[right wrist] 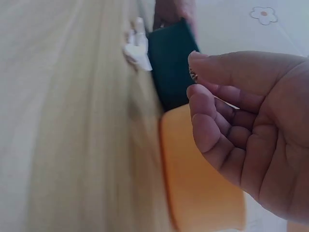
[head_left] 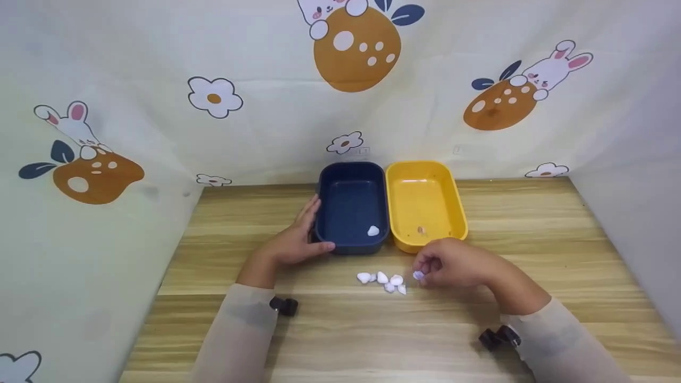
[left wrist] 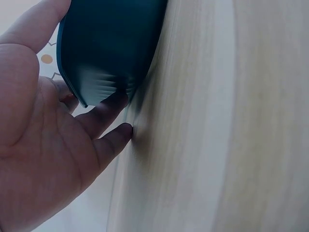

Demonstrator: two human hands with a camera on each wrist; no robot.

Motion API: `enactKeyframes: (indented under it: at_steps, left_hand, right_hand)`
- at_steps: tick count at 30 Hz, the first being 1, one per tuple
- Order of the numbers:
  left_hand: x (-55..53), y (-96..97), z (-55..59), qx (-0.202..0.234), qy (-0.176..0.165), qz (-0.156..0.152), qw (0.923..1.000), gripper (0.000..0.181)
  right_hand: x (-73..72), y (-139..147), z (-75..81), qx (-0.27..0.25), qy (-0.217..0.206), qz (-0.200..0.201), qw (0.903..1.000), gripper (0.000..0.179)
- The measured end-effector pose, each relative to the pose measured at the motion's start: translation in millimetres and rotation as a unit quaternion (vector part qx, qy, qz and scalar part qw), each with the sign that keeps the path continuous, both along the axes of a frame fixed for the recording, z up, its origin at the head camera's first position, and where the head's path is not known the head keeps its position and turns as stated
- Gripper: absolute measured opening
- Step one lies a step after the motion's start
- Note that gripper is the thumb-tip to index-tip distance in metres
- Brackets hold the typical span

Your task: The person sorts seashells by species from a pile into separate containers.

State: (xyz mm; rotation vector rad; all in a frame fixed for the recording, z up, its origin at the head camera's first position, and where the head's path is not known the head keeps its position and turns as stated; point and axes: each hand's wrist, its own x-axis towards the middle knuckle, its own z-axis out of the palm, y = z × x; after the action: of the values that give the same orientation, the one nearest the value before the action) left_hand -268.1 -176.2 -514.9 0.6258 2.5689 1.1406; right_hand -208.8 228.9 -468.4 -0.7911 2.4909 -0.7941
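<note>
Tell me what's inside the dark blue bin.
One white piece shows inside the dark blue bin, toward its near right corner. The near rim hides that wall's inner face, so anything tight against it can't be seen.

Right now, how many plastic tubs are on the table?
2: the dark blue tub, with the left hand against its side, and the yellow tub next to it, nearer the right hand. I see no sign of a hidden one.
</note>
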Motion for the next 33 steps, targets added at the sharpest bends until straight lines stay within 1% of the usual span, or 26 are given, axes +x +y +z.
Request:
enactKeyframes:
  at_steps: [3,6,10,13,18,21,28,33]
  left_hand:
    - [0.6,0.9,-0.4,-0.004,-0.008,0.006,0.9999,0.123]
    - [1.1,0.5,-0.8,-0.012,-0.011,0.012,0.9998,0.124]
    - [0.9,0.7,-1.7,-0.015,-0.008,0.010,0.9998,0.124]
    - [0.4,1.1,-1.4,-0.015,-0.008,0.011,0.9998,0.124]
    - [0.1,0.9,-0.4,-0.017,-0.009,0.011,0.9998,0.124]
    - [0.4,0.8,-0.2,-0.019,-0.009,0.011,0.9997,0.124]
    - [0.3,0.6,-1.5,-0.003,-0.003,0.000,1.0000,0.121]
    - [0.0,-0.3,-1.5,-0.002,-0.004,0.003,1.0000,0.121]
  right_hand:
    - [-2.1,5,5.5,-0.014,0.003,-0.013,0.9998,0.011]
    - [-8.1,12,9.8,-0.034,0.011,-0.038,0.9986,0.011]
    - [-15.5,24,13.7,-0.053,0.022,-0.086,0.9946,0.015]
    - [-19.8,32,16.7,-0.059,0.033,-0.113,0.9913,0.017]
    - [-24.3,41,21.2,-0.071,0.028,-0.152,0.9855,0.017]
    - [-25.8,45,22.8,-0.076,0.030,-0.168,0.9825,0.016]
    - [-27.6,52,24.1,-0.084,0.041,-0.191,0.9771,0.021]
    - [-29.2,53,23.8,-0.087,0.041,-0.203,0.9744,0.022]
